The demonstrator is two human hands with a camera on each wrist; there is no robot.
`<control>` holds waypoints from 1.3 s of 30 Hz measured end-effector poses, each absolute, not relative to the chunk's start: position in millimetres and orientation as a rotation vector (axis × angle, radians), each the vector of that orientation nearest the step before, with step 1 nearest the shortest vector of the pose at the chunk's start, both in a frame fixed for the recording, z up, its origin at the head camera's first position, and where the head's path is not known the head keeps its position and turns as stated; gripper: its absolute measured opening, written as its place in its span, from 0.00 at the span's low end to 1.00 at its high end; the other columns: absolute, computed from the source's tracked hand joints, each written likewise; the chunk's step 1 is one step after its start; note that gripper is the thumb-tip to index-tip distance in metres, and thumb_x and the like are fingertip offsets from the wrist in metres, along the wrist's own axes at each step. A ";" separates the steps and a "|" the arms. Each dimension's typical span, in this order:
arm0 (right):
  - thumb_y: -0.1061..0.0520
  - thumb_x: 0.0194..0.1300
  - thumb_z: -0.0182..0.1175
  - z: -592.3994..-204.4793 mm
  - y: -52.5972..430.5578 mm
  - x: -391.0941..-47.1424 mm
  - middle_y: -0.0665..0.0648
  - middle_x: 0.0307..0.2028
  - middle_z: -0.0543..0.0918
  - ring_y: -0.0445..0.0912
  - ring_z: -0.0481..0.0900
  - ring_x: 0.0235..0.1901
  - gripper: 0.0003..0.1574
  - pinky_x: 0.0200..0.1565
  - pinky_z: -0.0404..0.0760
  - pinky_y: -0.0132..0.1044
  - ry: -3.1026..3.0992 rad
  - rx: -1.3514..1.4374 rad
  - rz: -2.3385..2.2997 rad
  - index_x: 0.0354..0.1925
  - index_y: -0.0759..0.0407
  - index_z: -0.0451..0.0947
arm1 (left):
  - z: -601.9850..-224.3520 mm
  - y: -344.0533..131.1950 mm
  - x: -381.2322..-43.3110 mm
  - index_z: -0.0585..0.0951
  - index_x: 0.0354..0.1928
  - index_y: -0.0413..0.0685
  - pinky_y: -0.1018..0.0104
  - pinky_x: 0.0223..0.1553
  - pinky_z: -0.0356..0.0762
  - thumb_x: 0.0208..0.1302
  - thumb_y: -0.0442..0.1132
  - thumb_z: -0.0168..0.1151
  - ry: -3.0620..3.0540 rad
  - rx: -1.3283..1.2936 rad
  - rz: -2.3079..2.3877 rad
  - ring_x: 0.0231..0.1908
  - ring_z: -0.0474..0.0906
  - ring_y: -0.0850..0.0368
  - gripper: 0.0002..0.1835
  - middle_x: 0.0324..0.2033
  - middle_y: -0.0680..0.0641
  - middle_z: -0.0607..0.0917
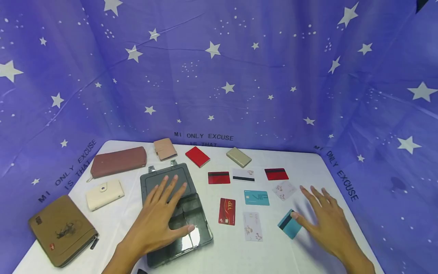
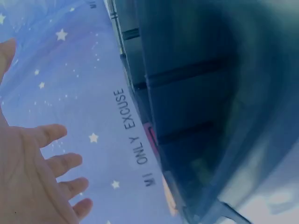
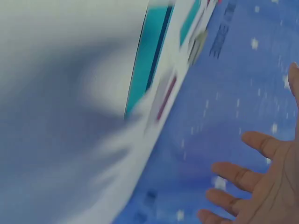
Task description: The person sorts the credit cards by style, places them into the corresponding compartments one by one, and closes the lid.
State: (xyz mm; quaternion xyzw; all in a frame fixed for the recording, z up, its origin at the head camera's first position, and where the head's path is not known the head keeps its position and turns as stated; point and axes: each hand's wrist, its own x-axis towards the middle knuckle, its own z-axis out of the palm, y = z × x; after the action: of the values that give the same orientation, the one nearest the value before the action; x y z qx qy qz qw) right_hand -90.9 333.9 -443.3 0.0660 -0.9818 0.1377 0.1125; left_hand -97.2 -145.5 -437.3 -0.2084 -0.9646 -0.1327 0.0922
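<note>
Fingers spread, my left hand (image 1: 159, 219) hovers over a dark grey plastic case (image 1: 184, 177) with clear-lidded compartments. The same case fills much of the left wrist view, and the left palm (image 2: 28, 177) faces it with nothing held. On the right, my right hand (image 1: 325, 224) is spread over the table, its thumb overlapping a teal card (image 1: 289, 225) with a dark stripe in the head view. In the right wrist view that teal card (image 3: 147, 51) lies flat on the white table, apart from the spread fingers. Nearby lie a pale patterned card (image 1: 284, 190) and another teal card (image 1: 256, 198).
Other cards include a red VIP card (image 1: 227, 211), a white floral card (image 1: 253, 227) and striped red cards. Behind them lie a red booklet (image 1: 197, 156) and a gold case (image 1: 238, 157). Wallets stand left: brown (image 1: 63, 230), cream (image 1: 104, 194), maroon (image 1: 118, 162), tan (image 1: 165, 148).
</note>
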 end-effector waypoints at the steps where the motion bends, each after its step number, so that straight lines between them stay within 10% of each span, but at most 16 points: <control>1: 0.30 0.63 0.61 -445.5 324.7 -91.9 0.67 0.74 0.62 0.68 0.48 0.75 0.53 0.60 0.51 0.82 -2.901 0.203 0.437 0.78 0.39 0.51 | -438.4 -147.6 -94.2 0.48 0.79 0.66 0.42 0.77 0.42 0.53 0.82 0.52 -2.875 -0.608 -0.415 0.80 0.35 0.48 0.57 0.80 0.56 0.39; 13: 0.29 0.53 0.70 -473.9 227.9 -106.1 0.46 0.60 0.76 0.47 0.71 0.61 0.52 0.61 0.75 0.60 -2.953 0.462 0.774 0.72 0.34 0.64 | -463.3 -195.6 -60.4 0.64 0.75 0.57 0.30 0.61 0.64 0.42 0.66 0.77 -2.825 -0.486 -0.742 0.71 0.62 0.36 0.57 0.74 0.43 0.66; 19: 0.29 0.45 0.75 -476.7 190.6 -122.0 0.45 0.45 0.73 0.38 0.66 0.43 0.51 0.42 0.73 0.35 -2.994 0.475 0.731 0.66 0.40 0.73 | -475.3 -217.0 -55.9 0.66 0.73 0.51 0.28 0.58 0.70 0.39 0.52 0.83 -2.823 -0.452 -0.880 0.66 0.67 0.33 0.56 0.71 0.39 0.68; 29: 0.33 0.30 0.83 -485.4 163.9 -142.5 0.48 0.36 0.70 0.42 0.63 0.36 0.53 0.39 0.67 0.34 -2.979 0.562 0.547 0.51 0.57 0.79 | -481.6 -226.9 -55.9 0.65 0.73 0.49 0.32 0.58 0.73 0.36 0.51 0.83 -2.893 -0.317 -0.916 0.62 0.73 0.34 0.58 0.65 0.38 0.75; 39: 0.46 0.35 0.85 -485.4 158.3 -149.7 0.45 0.34 0.72 0.41 0.68 0.36 0.41 0.38 0.71 0.33 -2.951 0.525 0.816 0.44 0.48 0.71 | -479.1 -226.1 -59.6 0.70 0.70 0.47 0.37 0.57 0.76 0.34 0.50 0.84 -2.908 -0.297 -0.826 0.58 0.76 0.40 0.55 0.59 0.42 0.80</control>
State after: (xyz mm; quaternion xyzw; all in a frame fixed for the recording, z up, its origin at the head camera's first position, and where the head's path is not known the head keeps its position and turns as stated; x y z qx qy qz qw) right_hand -149.7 158.3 -485.4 0.1691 -0.9498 0.2627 0.0176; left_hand -59.6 -226.1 -479.1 -0.0978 -0.9560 -0.2716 0.0522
